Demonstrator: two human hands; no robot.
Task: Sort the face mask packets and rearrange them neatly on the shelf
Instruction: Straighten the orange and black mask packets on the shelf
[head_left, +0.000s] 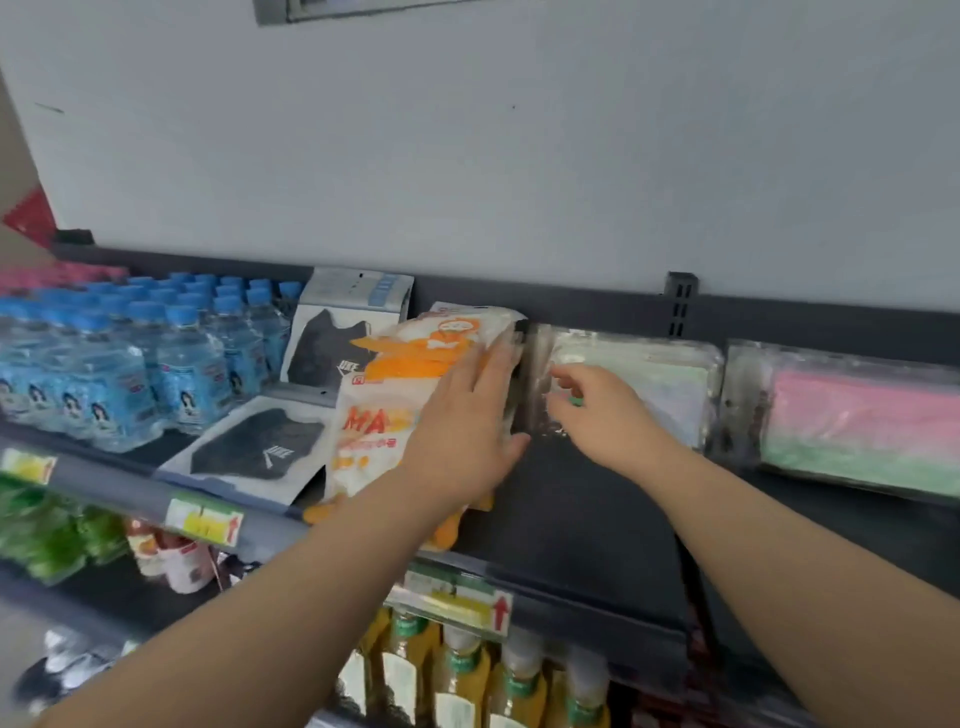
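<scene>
On the dark shelf (571, 509) below a grey wall (519, 156) we see our left hand (467, 415) pressing flat, fingers straight, on the orange-and-white mask packets (374, 415), while our right hand (602, 410) just beside it pinches the edge of a clear packet of pastel masks (660, 374) standing at the back.

Bright, even light filled the scene, its source out of view, and the plain pale grey wall (519, 156) looked flat and shadowless. The dark grey metal shelf (582, 499) carried only faint, soft shadows beside the forearms. White glare streaked the clear plastic packet of pale masks (649, 384) at the far middle. Motion blur smeared the fingers of the left hand (467, 431) and the right hand (608, 410). The blue-capped clear water bottles (104, 384) at the far left were soft and smeared. The shelf's line bowed from wide-angle distortion. The near yellow-filled bottles (467, 675) below sat dimmer.
</scene>
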